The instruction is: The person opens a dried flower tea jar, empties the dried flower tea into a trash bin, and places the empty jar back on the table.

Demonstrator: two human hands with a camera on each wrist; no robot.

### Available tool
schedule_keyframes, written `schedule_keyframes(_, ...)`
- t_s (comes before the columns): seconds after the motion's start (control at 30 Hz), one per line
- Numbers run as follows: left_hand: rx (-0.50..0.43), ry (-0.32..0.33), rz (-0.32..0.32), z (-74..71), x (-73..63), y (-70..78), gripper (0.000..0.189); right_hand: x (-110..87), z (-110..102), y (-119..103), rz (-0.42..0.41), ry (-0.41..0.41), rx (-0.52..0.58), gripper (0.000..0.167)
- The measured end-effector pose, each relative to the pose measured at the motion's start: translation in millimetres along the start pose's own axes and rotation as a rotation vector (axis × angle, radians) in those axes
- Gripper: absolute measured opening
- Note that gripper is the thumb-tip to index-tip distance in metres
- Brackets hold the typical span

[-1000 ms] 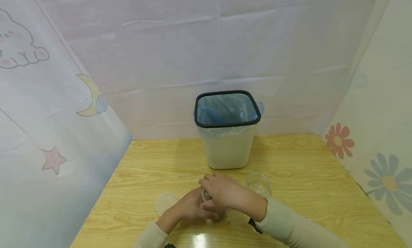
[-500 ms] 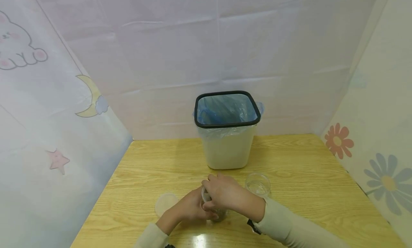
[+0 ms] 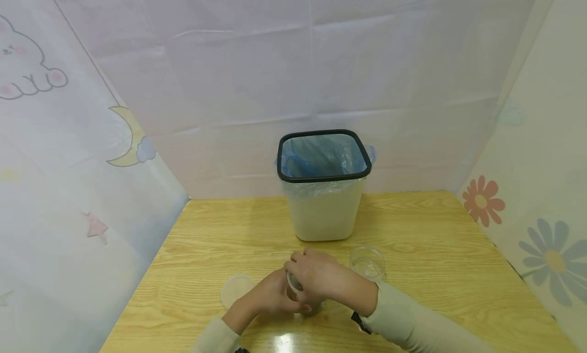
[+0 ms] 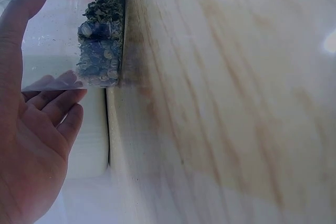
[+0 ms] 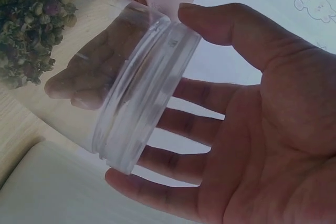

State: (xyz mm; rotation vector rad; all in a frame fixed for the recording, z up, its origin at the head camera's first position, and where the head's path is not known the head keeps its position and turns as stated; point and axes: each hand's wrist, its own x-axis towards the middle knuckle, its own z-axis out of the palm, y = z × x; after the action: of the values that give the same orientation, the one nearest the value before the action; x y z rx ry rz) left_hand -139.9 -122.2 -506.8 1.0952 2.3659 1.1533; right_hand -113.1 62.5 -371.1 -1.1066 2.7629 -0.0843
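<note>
Here, creased pale pastel printed backdrop (image 3: 243, 78): rises behind and along both sides of the table, with a bear, a yellow moon and a pink star on the left, 2 large flowers on the right

Yellow wood-grain table (image 3: 229, 225): flat top under the bin and the smaller items

White plastic bin with black rim and bluish see-through liner (image 3: 324, 210): upright near the table's far edge

Bare right hand (image 3: 316, 276): over the mouth of a clear cylindrical jar (image 4: 60, 38), thumb and fingers gripping its ringed top from opposite sides

Bare left hand (image 3: 270, 294): clamped around the jar's wall, lower than the right

Jar: upright on the table, between the 2 hands, nearer than the bin; I cannot tell whether the ringed top is a separate lid

Clear round shallow container (image 3: 368, 265): just right of the right hand

Pale translucent round disc (image 3: 236, 290): flat, just left of the left wrist

Dried green-brown buds (image 5: 34, 24): heaped in the jar's bottom
</note>
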Motion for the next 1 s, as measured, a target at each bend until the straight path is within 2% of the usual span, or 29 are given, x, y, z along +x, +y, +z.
schedule_keyframes(0.17,0.008,0.008,-0.022,1.0,-1.7,0.5,0.064,-3.2,-0.3,0.7,-0.057,0.016,-0.032,0.055)
schedule_keyframes(0.37,0.013,0.007,-0.01,1.0,-2.3,0.9,0.067,-3.7,-1.6,0.3,-0.079,-0.02,-0.04,0.062)
schedule_keyframes(0.6,0.045,0.022,-0.044,0.6,-3.3,3.2,0.082,-4.4,-2.8,1.6,-0.106,-0.035,-0.055,0.066)
schedule_keyframes(0.7,0.059,0.026,-0.048,-0.2,-3.4,3.0,0.085,-1.6,-2.0,2.5,-0.077,-0.01,-0.004,0.065)
schedule_keyframes(0.8,0.063,0.015,-0.018,-0.9,-1.9,2.2,0.084,1.8,-1.8,2.3,-0.01,0.023,0.072,0.064)
schedule_keyframes(0.87,0.069,0.004,0.011,-0.9,-0.4,1.4,0.08,3.1,-1.7,1.3,0.04,0.033,0.084,0.063)
schedule_keyframes(1.0,0.077,-0.002,0.031,-0.6,0.8,0.3,0.076,3.7,-0.2,-1.4,0.102,0.023,0.056,0.062)
